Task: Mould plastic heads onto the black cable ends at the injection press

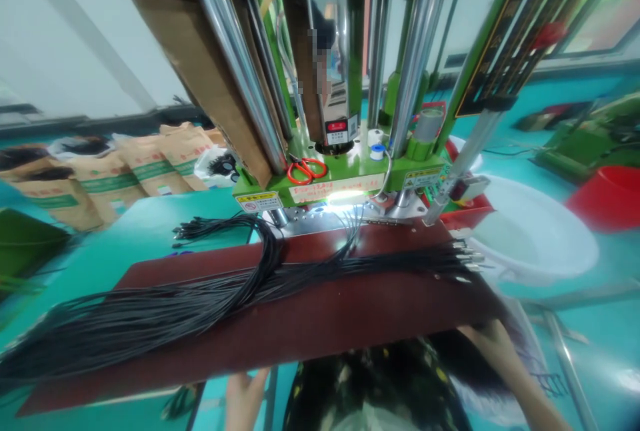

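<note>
A long dark-red board (350, 314) lies in front of me, tilted in view. A thick bundle of thin black cables (165, 311) stretches across it; the metal-tipped ends (467, 256) gather at the right. A looped part of the cables hangs over the far edge toward the left. My left hand (244, 396) is at the near edge of the board, its fingers partly hidden under it. My right hand (490, 341) is at the near right edge, fingertips also hidden below the board. Whether either hand grips the board cannot be made out.
A green press with steel columns (420, 38) stands behind the board. On its base lie red-handled scissors (306, 170) and a blue-and-white spool (377, 151). Paper sacks (107, 178) line the left; a white basin (535, 231) and red bucket (607, 198) stand right.
</note>
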`<state>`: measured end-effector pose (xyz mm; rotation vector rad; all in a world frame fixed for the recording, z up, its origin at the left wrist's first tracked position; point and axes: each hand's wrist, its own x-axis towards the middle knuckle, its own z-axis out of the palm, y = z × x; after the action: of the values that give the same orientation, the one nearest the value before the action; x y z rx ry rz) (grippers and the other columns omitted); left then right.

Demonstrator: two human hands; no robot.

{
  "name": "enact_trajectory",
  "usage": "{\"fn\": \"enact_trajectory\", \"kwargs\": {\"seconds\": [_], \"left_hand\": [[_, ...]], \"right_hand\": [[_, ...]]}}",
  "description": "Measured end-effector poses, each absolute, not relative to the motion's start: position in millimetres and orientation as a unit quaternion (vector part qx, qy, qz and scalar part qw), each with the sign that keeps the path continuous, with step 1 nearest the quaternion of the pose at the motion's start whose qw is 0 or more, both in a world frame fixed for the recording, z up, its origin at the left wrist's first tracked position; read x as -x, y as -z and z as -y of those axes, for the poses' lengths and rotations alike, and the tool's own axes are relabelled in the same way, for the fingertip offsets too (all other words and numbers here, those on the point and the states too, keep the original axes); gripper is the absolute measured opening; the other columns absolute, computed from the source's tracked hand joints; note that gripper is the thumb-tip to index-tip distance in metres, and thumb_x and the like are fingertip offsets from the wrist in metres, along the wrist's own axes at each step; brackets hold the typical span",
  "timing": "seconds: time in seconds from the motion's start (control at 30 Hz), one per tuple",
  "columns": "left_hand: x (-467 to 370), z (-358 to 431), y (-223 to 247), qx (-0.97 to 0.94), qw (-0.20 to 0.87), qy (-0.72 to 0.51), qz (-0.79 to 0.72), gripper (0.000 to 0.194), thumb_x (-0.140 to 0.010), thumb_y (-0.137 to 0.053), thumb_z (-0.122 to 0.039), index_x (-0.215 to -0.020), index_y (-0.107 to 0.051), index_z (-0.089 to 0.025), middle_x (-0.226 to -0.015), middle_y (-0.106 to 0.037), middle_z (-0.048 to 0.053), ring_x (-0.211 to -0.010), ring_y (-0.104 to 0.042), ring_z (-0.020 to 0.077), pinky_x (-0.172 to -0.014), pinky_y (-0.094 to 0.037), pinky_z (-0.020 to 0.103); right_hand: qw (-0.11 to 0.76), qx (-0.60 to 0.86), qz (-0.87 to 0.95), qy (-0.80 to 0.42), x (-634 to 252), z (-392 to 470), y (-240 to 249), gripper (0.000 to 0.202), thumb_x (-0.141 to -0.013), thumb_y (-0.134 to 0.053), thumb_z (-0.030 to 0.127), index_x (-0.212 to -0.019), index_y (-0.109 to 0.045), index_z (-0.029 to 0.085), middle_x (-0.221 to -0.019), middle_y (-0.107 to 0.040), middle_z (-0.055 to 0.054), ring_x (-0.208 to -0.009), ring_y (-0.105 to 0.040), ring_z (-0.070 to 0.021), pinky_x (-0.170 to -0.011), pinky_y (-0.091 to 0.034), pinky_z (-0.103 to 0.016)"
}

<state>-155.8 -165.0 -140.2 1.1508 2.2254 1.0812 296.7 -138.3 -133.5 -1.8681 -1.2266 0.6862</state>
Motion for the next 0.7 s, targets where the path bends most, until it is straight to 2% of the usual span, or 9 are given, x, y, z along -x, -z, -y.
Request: {"fn": "enact_trajectory", "kwargs": {"seconds": [0.13,0.27,0.47,0.57,0.67,0.7], "left_hand": [[154,168,139,-0.416,0.209,-0.383,-0.798,0.061,-0.063,-0.05,-0.065,-0.09,-0.064,-0.012,-0.069,-0.065,0.008,-0.087,-0.059,0.0309,-0.084,-0.044,0.043],[156,169,146,-0.413,0.217,-0.397,-0.791,0.062,-0.063,-0.051,-0.064,-0.093,-0.063,-0.012,-0.073,-0.066,0.008,-0.09,-0.059,0.0298,-0.087,-0.043,0.043],[180,162,158,-0.439,0.262,-0.384,-0.768,0.076,-0.05,-0.056,-0.069,-0.096,-0.061,-0.008,-0.09,-0.066,0.016,-0.103,-0.054,0.035,-0.096,-0.035,0.047],[199,167,142,-0.502,0.282,-0.278,-0.769,0.072,-0.052,-0.058,-0.065,-0.098,-0.06,-0.01,-0.101,-0.064,0.018,-0.108,-0.052,0.0361,-0.097,-0.034,0.047],[208,181,107,-0.517,0.299,-0.117,-0.793,0.068,-0.049,-0.062,-0.062,-0.096,-0.062,-0.013,-0.094,-0.066,0.018,-0.094,-0.058,0.0406,-0.086,-0.041,0.052],[205,185,93,-0.528,0.322,-0.095,-0.78,0.065,-0.05,-0.063,-0.06,-0.096,-0.064,-0.015,-0.088,-0.067,0.016,-0.087,-0.06,0.0394,-0.082,-0.043,0.051]], "right_hand": [[0.396,0.731,0.479,-0.282,-296,139,132,0.044,-0.058,-0.063,0.046,-0.09,-0.062,0.017,-0.077,-0.069,-0.009,-0.078,-0.063,-0.0297,-0.074,-0.051,-0.041],[0.407,0.734,0.465,-0.281,-294,140,134,0.048,-0.057,-0.065,0.046,-0.093,-0.059,0.016,-0.089,-0.068,-0.012,-0.086,-0.062,-0.0309,-0.074,-0.051,-0.041],[0.372,0.7,0.52,-0.319,-297,140,122,0.049,-0.061,-0.064,0.046,-0.098,-0.056,0.015,-0.099,-0.066,-0.012,-0.094,-0.06,-0.0308,-0.078,-0.051,-0.041],[0.334,0.706,0.556,-0.284,-319,142,110,0.045,-0.062,-0.062,0.046,-0.097,-0.059,0.017,-0.101,-0.066,-0.011,-0.1,-0.058,-0.032,-0.084,-0.048,-0.044],[0.365,0.769,0.509,-0.132,-337,142,93,0.036,-0.071,-0.052,0.045,-0.093,-0.062,0.017,-0.096,-0.067,-0.012,-0.093,-0.06,-0.0304,-0.083,-0.046,-0.042],[0.378,0.774,0.502,-0.086,-338,140,86,0.034,-0.075,-0.049,0.044,-0.094,-0.062,0.018,-0.094,-0.067,-0.012,-0.089,-0.061,-0.0283,-0.082,-0.047,-0.04]]}}
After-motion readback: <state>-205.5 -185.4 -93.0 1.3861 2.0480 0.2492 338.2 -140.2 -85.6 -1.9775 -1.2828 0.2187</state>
